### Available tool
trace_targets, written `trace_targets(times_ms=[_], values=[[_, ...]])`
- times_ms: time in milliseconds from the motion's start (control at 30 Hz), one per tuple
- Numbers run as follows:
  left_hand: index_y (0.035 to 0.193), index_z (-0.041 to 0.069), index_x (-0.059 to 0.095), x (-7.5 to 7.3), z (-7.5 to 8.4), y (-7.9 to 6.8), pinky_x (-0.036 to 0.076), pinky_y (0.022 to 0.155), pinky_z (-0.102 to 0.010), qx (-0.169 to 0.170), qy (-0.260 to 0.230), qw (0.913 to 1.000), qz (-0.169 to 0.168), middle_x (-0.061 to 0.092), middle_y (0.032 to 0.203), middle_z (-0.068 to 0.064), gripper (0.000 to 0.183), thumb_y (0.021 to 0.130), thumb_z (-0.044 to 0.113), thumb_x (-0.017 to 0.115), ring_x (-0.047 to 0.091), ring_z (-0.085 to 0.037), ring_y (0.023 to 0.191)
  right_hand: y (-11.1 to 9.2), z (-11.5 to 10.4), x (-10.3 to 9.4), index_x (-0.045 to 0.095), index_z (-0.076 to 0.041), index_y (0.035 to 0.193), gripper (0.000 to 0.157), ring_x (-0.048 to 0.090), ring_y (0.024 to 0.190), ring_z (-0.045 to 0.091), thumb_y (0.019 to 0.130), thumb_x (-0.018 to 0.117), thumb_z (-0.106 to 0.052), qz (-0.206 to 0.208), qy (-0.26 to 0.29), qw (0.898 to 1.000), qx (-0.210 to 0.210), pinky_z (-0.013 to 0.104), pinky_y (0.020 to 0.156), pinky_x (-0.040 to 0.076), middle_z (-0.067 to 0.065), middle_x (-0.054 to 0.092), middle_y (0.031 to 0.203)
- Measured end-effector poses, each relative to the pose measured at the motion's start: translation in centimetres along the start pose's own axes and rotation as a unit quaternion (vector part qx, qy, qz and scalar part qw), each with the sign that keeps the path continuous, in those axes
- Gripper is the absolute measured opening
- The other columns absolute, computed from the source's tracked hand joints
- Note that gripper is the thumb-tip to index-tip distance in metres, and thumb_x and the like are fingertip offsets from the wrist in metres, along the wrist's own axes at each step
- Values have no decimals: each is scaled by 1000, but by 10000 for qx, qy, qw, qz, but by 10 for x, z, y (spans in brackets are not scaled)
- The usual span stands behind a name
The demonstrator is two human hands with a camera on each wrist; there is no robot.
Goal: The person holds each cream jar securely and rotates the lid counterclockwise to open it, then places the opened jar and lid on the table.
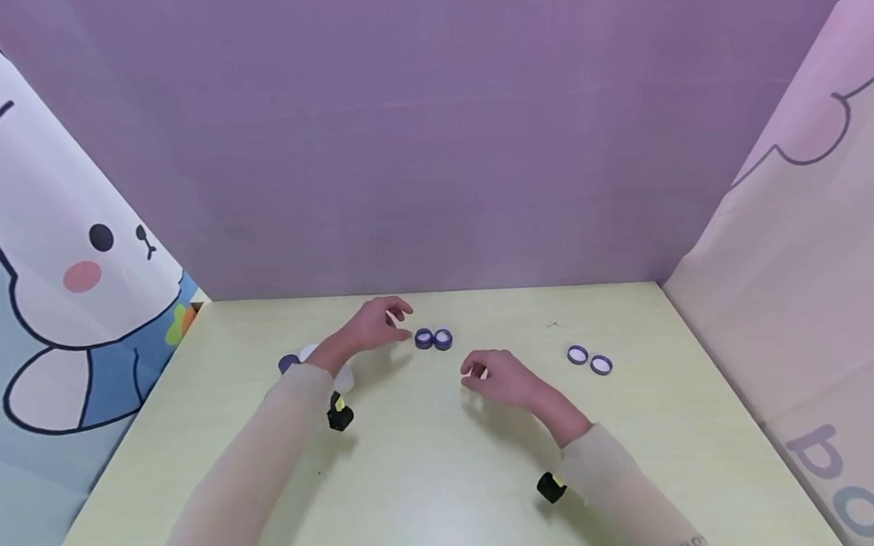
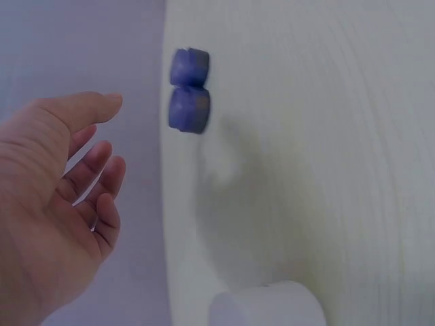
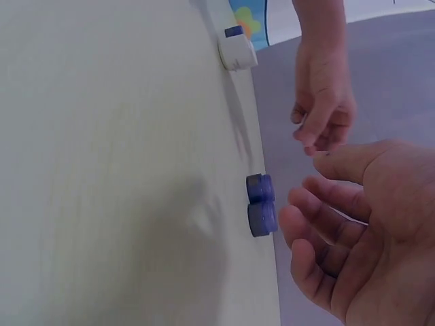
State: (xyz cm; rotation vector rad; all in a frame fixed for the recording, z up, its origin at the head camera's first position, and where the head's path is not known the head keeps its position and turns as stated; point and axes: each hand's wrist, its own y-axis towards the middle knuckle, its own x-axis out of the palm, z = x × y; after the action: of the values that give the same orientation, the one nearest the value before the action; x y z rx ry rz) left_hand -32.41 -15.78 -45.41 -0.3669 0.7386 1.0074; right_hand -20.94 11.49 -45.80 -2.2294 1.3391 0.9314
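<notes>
Two small round purple jars (image 1: 433, 339), pale inside, stand side by side touching near the back middle of the table. My left hand (image 1: 375, 323) hovers just left of them, fingers loosely bent and holding nothing. Lower and to the right of the jars is my right hand (image 1: 499, 378), also raised, with relaxed fingers and nothing in its grasp. In the left wrist view, the pair of purple jars (image 2: 189, 109) lies beyond the left thumb. The right wrist view has the same jars (image 3: 262, 219) beside the right fingertips, and both hands appear apart from them.
Farther right lie two purple-rimmed discs with white middles (image 1: 577, 355). A white cylinder (image 2: 275, 307) and a purple round piece (image 1: 288, 363) sit at the left, partly behind the left wrist. A purple backdrop (image 1: 429, 140) rises at the table's (image 1: 434, 473) back edge; printed cloths flank both sides.
</notes>
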Motion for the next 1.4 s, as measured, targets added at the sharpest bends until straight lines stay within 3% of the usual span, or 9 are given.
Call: trace_targets(times_ms=[200, 433, 567, 733, 933, 1100, 1400], values=[[114, 7, 64, -14, 17, -25, 52, 77, -33, 414, -55, 9987, 307, 63, 101, -4, 32, 85, 13, 75, 61, -18, 84, -9, -5, 7, 66, -3, 105, 17, 55, 70, 12, 94, 64, -15, -71, 4, 9998, -193, 28, 63, 48, -2, 62, 84], [116, 14, 64, -30, 41, -68, 51, 73, -35, 473, -187, 9973, 538, 63, 105, 0, 29, 89, 17, 72, 60, -17, 90, -22, -5, 6, 66, -2, 108, 18, 55, 71, 11, 95, 62, -14, -236, -62, 9990, -366, 28, 64, 48, -4, 61, 87], [115, 16, 65, -34, 43, -92, 50, 73, -36, 574, -201, 9960, 657, 63, 104, 1, 26, 90, 18, 71, 60, -16, 90, -29, -4, 5, 66, -3, 108, 18, 55, 71, 11, 95, 62, -14, -249, -98, 9988, -404, 27, 64, 49, -4, 61, 87], [113, 16, 66, -35, 25, -121, 49, 70, -33, 591, -23, 9946, 858, 63, 103, 2, 24, 90, 19, 71, 61, -14, 88, -37, -6, 5, 65, -4, 109, 18, 55, 70, 11, 95, 62, -14, -429, -55, 9983, -379, 27, 62, 49, -5, 60, 86], [112, 12, 66, -46, 0, -146, 49, 68, -30, 138, 7, 9915, 1295, 65, 100, -1, 24, 89, 14, 72, 61, -18, 85, -44, -7, 6, 66, -4, 108, 17, 56, 70, 13, 95, 62, -14, -537, -34, 9980, -324, 28, 62, 49, -5, 61, 86], [115, 6, 65, -60, -18, -156, 51, 66, -29, -380, 100, 9883, 1476, 65, 102, -9, 27, 90, 13, 71, 59, -23, 85, -45, -3, 8, 66, -5, 108, 17, 57, 72, 13, 96, 62, -16, -541, -38, 9980, -330, 28, 63, 49, -6, 61, 87], [120, 6, 62, -73, -57, -160, 52, 71, -33, -892, 210, 9832, 1579, 63, 112, -17, 30, 93, 19, 68, 59, -28, 93, -45, -1, 10, 66, -5, 108, 17, 57, 71, 12, 96, 61, -16, -596, -98, 9973, -418, 28, 63, 49, -6, 61, 88]])
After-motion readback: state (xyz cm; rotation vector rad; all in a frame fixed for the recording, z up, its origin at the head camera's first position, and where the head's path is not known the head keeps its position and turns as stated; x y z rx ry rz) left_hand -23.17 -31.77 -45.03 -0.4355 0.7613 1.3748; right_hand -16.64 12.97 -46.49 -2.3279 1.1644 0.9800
